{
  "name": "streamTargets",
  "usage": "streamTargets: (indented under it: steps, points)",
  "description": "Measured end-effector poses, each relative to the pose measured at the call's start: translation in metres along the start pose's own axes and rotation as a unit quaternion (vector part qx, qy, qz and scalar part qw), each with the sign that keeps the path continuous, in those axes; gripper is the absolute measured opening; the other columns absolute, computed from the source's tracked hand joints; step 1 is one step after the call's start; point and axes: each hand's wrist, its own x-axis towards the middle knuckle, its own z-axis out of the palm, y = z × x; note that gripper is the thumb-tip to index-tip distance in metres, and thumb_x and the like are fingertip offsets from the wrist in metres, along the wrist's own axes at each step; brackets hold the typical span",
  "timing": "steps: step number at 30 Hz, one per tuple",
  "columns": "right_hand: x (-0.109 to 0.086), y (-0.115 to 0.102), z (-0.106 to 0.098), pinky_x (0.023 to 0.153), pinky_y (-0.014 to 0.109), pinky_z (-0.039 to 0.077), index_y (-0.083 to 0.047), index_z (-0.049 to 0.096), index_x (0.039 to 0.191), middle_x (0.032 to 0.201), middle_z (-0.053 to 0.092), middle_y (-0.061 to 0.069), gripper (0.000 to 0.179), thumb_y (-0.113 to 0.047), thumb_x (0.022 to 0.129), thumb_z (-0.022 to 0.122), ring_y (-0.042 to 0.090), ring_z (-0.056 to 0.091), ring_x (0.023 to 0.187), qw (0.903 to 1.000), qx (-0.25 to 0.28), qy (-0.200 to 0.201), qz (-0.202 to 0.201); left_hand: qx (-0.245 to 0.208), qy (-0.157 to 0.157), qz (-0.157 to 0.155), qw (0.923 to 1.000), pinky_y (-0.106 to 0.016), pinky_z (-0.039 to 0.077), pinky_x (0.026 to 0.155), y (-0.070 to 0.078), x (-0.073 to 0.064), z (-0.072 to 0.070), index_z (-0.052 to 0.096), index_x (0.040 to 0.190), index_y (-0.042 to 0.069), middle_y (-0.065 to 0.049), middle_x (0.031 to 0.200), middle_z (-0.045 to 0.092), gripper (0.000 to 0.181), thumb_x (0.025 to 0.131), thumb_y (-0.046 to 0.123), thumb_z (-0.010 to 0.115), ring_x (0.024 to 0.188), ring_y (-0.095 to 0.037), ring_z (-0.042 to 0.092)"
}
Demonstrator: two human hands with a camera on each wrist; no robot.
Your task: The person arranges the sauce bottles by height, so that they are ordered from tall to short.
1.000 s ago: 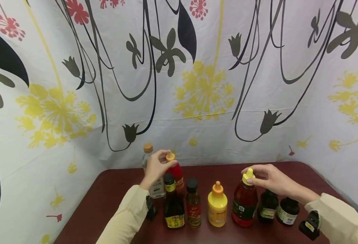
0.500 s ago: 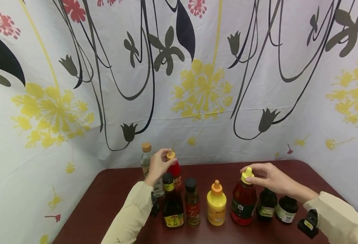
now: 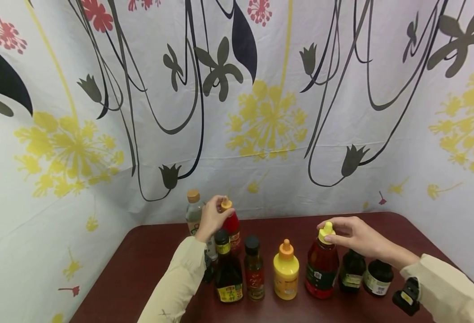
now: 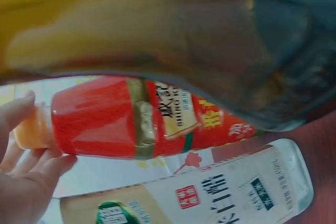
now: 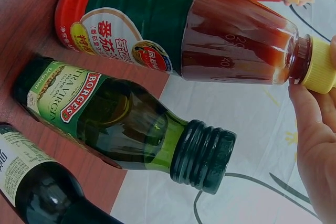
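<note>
In the head view my left hand [image 3: 212, 218] holds the orange cap of a red sauce bottle [image 3: 232, 224] at the back. The left wrist view has the thumb and fingers around that cap, with the red-labelled body [image 4: 100, 121] upright beyond it. Beside it stands a clear vinegar bottle [image 4: 226, 190], partly behind my left hand in the head view. Over on the right, my right hand [image 3: 362, 235] grips the yellow nozzle cap [image 3: 326, 233] of a ketchup bottle [image 3: 321, 269]. Its dark green and red label [image 5: 147, 30] shows in the right wrist view. Both bottles appear to stand on the table.
A dark soy-type sauce bottle [image 3: 228, 273], a slim black-capped bottle [image 3: 254, 269] and a yellow squeeze bottle [image 3: 286, 273] stand between the hands. An olive oil bottle [image 5: 110, 114] and a dark bottle [image 5: 42, 177] stand right of the ketchup. Patterned cloth [image 3: 261, 188] hangs behind the table [image 3: 156, 251].
My left forearm has shifted slightly to the right while the hand stays on the orange cap. The right hand keeps its hold on the yellow cap; the head view has moved a little.
</note>
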Motion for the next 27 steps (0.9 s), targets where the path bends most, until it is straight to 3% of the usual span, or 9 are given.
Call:
streamTargets:
  steps: [13, 20, 27]
  points:
    - [0.005, 0.000, -0.001, 0.066, 0.027, 0.051, 0.001, 0.057, 0.110, 0.102, 0.060, 0.010, 0.026, -0.012, 0.087, 0.057, 0.005, 0.059, 0.089, 0.9999, -0.009, 0.001, -0.005, 0.055, -0.038, -0.036, 0.9971, -0.038, 0.045, 0.080, 0.012, 0.008, -0.015, 0.055, 0.113, 0.001, -0.016, 0.111, 0.055, 0.037, 0.079, 0.008, 0.067, 0.096, -0.028, 0.054]
    - [0.002, -0.001, -0.001, 0.066, 0.026, 0.051, 0.002, 0.057, 0.110, 0.103, 0.060, 0.011, 0.027, -0.012, 0.087, 0.057, 0.004, 0.058, 0.089, 0.9999, -0.010, 0.002, 0.005, 0.034, -0.056, -0.044, 0.9969, -0.038, 0.043, 0.086, 0.015, 0.009, -0.016, 0.051, 0.118, -0.002, -0.019, 0.117, 0.052, 0.042, 0.079, 0.006, 0.066, 0.104, -0.030, 0.051]
    - [-0.001, -0.001, 0.000, 0.066, 0.027, 0.051, 0.003, 0.056, 0.110, 0.104, 0.059, 0.014, 0.028, -0.012, 0.087, 0.057, 0.004, 0.058, 0.090, 0.9999, -0.007, 0.001, 0.010, 0.029, -0.083, -0.042, 0.9953, -0.041, 0.037, 0.093, 0.021, 0.009, -0.023, 0.045, 0.125, 0.001, -0.018, 0.124, 0.048, 0.049, 0.082, 0.014, 0.064, 0.114, -0.030, 0.044]
